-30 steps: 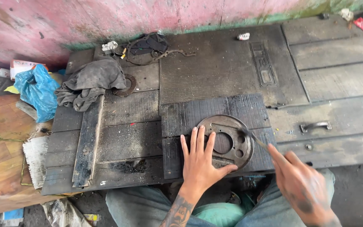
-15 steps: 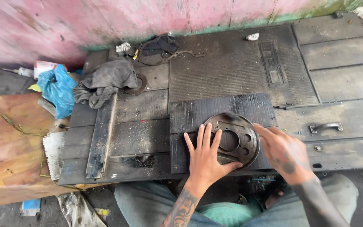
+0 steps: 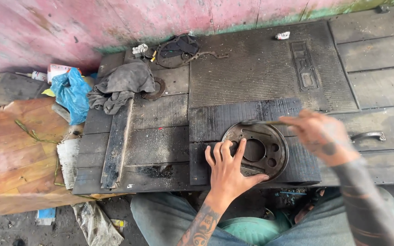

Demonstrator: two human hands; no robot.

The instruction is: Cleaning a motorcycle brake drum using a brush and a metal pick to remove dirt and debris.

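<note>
Broadly, a dark wooden platform [image 3: 160, 114] of worn planks fills most of the view, ending at a pink wall [image 3: 115, 23] along its far edge and dropping off at its near edge just above the person's knees. On its right half lies a large ribbed rubber mat [image 3: 261, 64], flat and mostly bare, which leaves open room beyond the work; a smaller ribbed mat [image 3: 215, 120] overlaps its near edge. To the left, a narrow black board [image 3: 115, 146] runs from far to near, and a grey rag [image 3: 119, 84] is bunched at its far end, with a blue plastic bag [image 3: 71, 93] just off the platform's left edge. A metal handle [image 3: 368, 135] sits on the planks at right, well apart from the work. On the smaller mat rests a round metal plate [image 3: 263, 152], lying flat with its face upward, so it has no clear long axis; it is rusty brown and grimy, with a big central hole and several smaller holes around it. The left hand [image 3: 229, 171] is spread open, fingers fanned, pressing on the plate's near left rim. The right hand [image 3: 318, 134] is curled around a thin tool [image 3: 261, 122], possibly a brush, though blur hides its tip; the tool points leftward across the plate's far rim.
</note>
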